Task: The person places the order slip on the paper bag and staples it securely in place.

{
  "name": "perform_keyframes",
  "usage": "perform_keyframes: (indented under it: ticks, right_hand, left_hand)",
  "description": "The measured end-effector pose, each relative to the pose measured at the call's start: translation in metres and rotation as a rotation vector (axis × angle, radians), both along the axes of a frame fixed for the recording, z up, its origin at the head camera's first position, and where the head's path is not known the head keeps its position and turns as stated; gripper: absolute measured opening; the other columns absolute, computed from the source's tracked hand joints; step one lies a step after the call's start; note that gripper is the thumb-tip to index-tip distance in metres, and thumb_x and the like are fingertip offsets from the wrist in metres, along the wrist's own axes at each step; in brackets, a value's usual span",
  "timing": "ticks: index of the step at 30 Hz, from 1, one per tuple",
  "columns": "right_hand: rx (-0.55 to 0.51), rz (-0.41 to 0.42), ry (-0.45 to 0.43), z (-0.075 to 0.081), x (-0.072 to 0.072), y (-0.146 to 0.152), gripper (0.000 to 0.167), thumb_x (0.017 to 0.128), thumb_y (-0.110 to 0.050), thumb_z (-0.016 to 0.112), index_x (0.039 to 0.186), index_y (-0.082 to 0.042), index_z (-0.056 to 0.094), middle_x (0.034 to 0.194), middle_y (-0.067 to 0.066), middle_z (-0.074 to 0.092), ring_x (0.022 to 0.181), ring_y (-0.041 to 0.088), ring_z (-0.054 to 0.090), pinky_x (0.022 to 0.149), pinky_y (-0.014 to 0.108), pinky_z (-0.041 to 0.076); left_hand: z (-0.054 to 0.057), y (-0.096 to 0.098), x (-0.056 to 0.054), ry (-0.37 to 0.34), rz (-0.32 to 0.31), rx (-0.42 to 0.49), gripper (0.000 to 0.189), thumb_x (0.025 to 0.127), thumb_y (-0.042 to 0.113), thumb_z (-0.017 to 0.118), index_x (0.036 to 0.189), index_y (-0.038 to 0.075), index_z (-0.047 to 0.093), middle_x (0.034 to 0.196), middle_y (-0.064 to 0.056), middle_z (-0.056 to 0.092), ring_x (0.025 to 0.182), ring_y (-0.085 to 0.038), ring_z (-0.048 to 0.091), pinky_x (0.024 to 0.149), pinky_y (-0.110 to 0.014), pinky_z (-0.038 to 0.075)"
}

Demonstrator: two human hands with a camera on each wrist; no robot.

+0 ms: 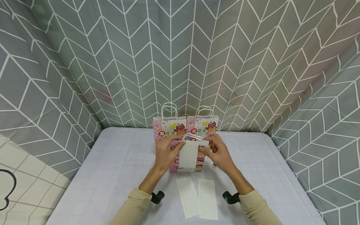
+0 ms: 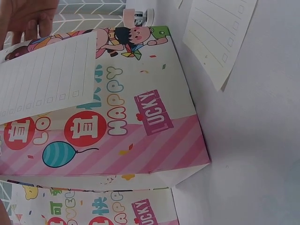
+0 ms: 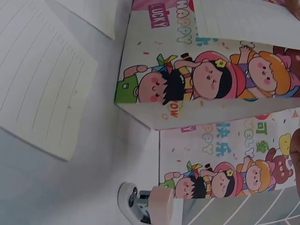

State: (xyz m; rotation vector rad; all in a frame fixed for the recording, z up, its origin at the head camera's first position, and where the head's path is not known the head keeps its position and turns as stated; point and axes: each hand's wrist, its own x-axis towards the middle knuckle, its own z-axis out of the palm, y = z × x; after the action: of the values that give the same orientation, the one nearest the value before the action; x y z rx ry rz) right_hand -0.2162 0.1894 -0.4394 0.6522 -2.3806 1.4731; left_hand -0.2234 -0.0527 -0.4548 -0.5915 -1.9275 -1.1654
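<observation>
A pink-and-white cartoon paper bag [image 1: 174, 167] stands upright in front of me, its white twisted handles [image 1: 194, 136] up. A lined white paper slip [image 1: 188, 156] with small checkboxes lies flat against its front, reaching up to the rim. My left hand [image 1: 166, 151] pinches the bag's top left edge, thumb in front at the slip's upper corner and fingers behind. On the other side, my right hand [image 1: 220, 153] pinches the top right edge, thumb on the front beside the slip. Both wrist views show the slip's lower end standing off the bag.
Two matching bags, a left one [image 1: 168, 123] and a right one [image 1: 202, 120], stand behind. Two more lined slips [image 1: 187, 197] [image 1: 208, 200] lie on the white-covered table [image 1: 112, 175] nearer me. A small pink-and-white device [image 3: 159, 206] with metal parts sits right of the bag.
</observation>
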Motion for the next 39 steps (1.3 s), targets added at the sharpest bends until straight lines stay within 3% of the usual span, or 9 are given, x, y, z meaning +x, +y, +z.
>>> perform_keyframes:
  ticks: [6,11,21,28,39]
  right_hand:
    - [-0.020,-0.082,0.022,0.006,0.000,-0.007,0.025,0.087,-0.023,0.080,0.109,-0.017,0.070,0.095,0.002,0.048,0.072,0.024,0.040,0.061,0.026,0.034]
    - [-0.032,-0.128,0.027,0.008,-0.001,-0.011,0.021,0.087,-0.025,0.081,0.103,-0.016,0.072,0.091,0.001,0.048,0.076,0.024,0.042,0.063,0.026,0.035]
    - [-0.026,-0.147,0.021,0.010,-0.002,-0.013,0.016,0.088,-0.026,0.079,0.098,-0.016,0.071,0.090,0.000,0.049,0.078,0.021,0.043,0.065,0.027,0.036]
    - [-0.014,-0.150,0.025,0.008,-0.002,-0.014,0.015,0.088,-0.027,0.079,0.097,-0.017,0.071,0.090,0.002,0.049,0.076,0.020,0.042,0.065,0.028,0.035]
    - [-0.016,-0.152,0.037,0.007,-0.003,-0.015,0.017,0.088,-0.025,0.079,0.101,-0.017,0.071,0.087,0.003,0.046,0.075,0.021,0.042,0.064,0.028,0.035]
  left_hand:
    - [-0.001,0.003,-0.003,0.027,-0.005,0.003,0.024,0.079,0.018,0.087,0.099,0.013,0.074,0.096,0.000,0.076,0.093,-0.020,0.065,0.090,-0.045,0.035]
    - [0.000,0.004,-0.003,0.003,-0.018,-0.003,0.023,0.081,0.021,0.086,0.099,0.013,0.074,0.097,0.000,0.076,0.094,-0.019,0.066,0.088,-0.043,0.036]
    - [0.002,-0.001,-0.002,-0.047,-0.045,-0.010,0.020,0.083,0.021,0.084,0.099,0.014,0.075,0.098,0.001,0.076,0.099,-0.020,0.068,0.096,-0.060,0.038]
    - [-0.003,-0.003,0.000,-0.109,-0.055,0.007,0.016,0.088,0.021,0.080,0.102,0.016,0.075,0.101,0.002,0.076,0.105,-0.020,0.066,0.107,-0.078,0.014]
    - [-0.002,-0.002,0.000,-0.097,-0.030,0.029,0.017,0.085,0.020,0.082,0.100,0.016,0.076,0.099,0.002,0.076,0.102,-0.019,0.066,0.105,-0.077,0.021]
